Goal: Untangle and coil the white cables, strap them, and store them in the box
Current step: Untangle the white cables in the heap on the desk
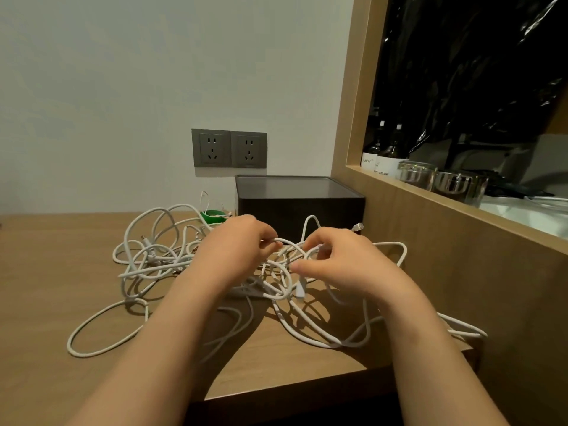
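A tangle of white cables point(153, 259) sprawls across the wooden desk point(46, 272), with loops reaching the front left and right. My left hand point(236, 244) pinches a cable strand lifted above the knot. My right hand point(341, 256) pinches another strand just to the right, fingers curled around it. A white connector point(299, 290) hangs below my right thumb. The dark box point(298, 201) stands shut behind my hands, against the wooden side wall. A green roll of strap tape point(212, 217) lies left of the box, partly hidden by cable loops.
Two grey wall sockets point(229, 149) sit above the desk. A wooden-framed opening point(353, 167) at the right holds dark bottles point(384, 155) and glass cups point(436, 179). The desk's front edge point(292, 388) runs below my forearms.
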### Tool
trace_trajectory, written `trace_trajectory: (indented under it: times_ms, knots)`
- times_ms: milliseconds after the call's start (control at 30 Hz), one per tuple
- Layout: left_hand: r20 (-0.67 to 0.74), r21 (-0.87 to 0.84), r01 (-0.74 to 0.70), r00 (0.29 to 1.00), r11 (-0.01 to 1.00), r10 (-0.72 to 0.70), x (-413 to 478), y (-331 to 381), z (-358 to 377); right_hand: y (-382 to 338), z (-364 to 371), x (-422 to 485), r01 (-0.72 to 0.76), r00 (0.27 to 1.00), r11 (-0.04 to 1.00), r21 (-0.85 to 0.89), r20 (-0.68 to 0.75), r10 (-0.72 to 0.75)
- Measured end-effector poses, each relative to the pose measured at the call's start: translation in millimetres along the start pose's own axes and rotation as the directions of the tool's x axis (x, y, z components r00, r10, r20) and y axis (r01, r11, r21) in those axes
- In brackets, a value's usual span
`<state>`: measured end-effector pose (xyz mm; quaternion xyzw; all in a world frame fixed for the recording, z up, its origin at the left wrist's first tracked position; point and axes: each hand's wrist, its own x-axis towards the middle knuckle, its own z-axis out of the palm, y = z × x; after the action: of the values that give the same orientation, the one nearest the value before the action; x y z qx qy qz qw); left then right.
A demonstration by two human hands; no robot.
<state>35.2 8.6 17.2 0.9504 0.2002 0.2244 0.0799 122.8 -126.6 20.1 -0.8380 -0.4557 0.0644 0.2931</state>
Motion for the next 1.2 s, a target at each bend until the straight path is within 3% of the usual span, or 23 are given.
trace_trajectory:
  times_ms: [67, 200, 333, 433, 500, 567, 633, 667, 733, 800, 867, 900, 933, 967, 1000, 1033, 1067, 1133, 1200]
  knots:
    - [-0.008, 0.004, -0.024, 1.000, 1.000, 0.024, -1, 2, 0, 0, -2, -2, 0.038, 0.999, 0.999, -0.027, -0.017, -0.039]
    - [-0.048, -0.035, -0.052, 0.998, 0.998, 0.051, -4, -1, -3, 2, -6, -2, 0.112, 0.955, 0.980, 0.164, -0.290, -0.061]
    - [-0.035, -0.054, -0.034, 0.999, 0.998, 0.032, -7, -17, -9, 6, -17, -6, 0.142, 0.847, 0.847, 0.512, -0.506, 0.164]
    - [-0.036, -0.130, -0.009, 0.999, 0.991, 0.005, -11, -33, -18, 15, -32, -10, 0.143, 0.766, 0.667, 0.731, -0.508, 0.393]
    - [0.006, -0.173, -0.026, 1.000, 0.985, 0.028, -12, -36, -21, 20, -33, -7, 0.149, 0.760, 0.477, 0.866, -0.409, 0.505]
    - [0.048, -0.204, -0.063, 0.996, 0.977, 0.074, -12, -33, -20, 19, -31, -4, 0.183, 0.790, 0.106, 0.977, -0.210, 0.575]
    - [0.053, -0.242, -0.087, 0.993, 0.966, 0.103, -11, -30, -17, 17, -32, -2, 0.244, 0.849, -0.314, 0.918, -0.046, 0.526]
    - [0.051, -0.266, -0.088, 0.993, 0.960, 0.105, -10, -30, -15, 17, -33, -3, 0.274, 0.873, -0.462, 0.844, -0.016, 0.488]
    - [0.054, -0.282, -0.082, 0.993, 0.956, 0.101, -8, -28, -12, 16, -34, -7, 0.312, 0.899, -0.621, 0.719, -0.013, 0.437]
    - [0.055, -0.230, -0.082, 0.994, 0.970, 0.097, -7, -29, -9, 17, -31, -11, 0.318, 0.906, -0.666, 0.675, -0.009, 0.423]
    - [0.061, -0.163, -0.079, 0.994, 0.984, 0.090, -7, -32, -8, 20, -29, -11, 0.311, 0.889, -0.584, 0.749, -0.012, 0.458]
    - [0.070, -0.144, -0.073, 0.994, 0.987, 0.084, -7, -34, -7, 20, -29, -10, 0.315, 0.864, -0.483, 0.817, -0.035, 0.503]
    - [0.076, -0.136, -0.071, 0.994, 0.988, 0.082, -8, -34, -8, 19, -30, -9, 0.334, 0.821, -0.310, 0.890, -0.113, 0.559]
    - [0.069, -0.135, -0.079, 0.994, 0.988, 0.089, -9, -33, -9, 16, -30, -9, 0.353, 0.756, -0.034, 0.935, -0.264, 0.599]
    - [0.045, -0.140, -0.094, 0.994, 0.986, 0.101, -9, -31, -9, 11, -30, -11, 0.320, 0.693, 0.324, 0.890, -0.453, 0.561]
    - [0.005, -0.149, -0.110, 0.994, 0.983, 0.112, -9, -27, -9, 6, -28, -13, 0.260, 0.671, 0.633, 0.729, -0.608, 0.425]
    - [-0.042, -0.151, -0.123, 0.992, 0.981, 0.118, -8, -24, -9, -1, -26, -14, 0.220, 0.704, 0.816, 0.535, -0.666, 0.247]
    - [-0.103, -0.113, -0.133, 0.987, 0.985, 0.121, -8, -17, -9, -10, -21, -15, 0.194, 0.829, 0.939, 0.284, -0.559, -0.002]
    - [-0.116, -0.063, -0.133, 0.985, 0.989, 0.125, -8, -15, -8, -14, -15, -12, 0.162, 0.911, 0.982, 0.094, -0.396, -0.113]
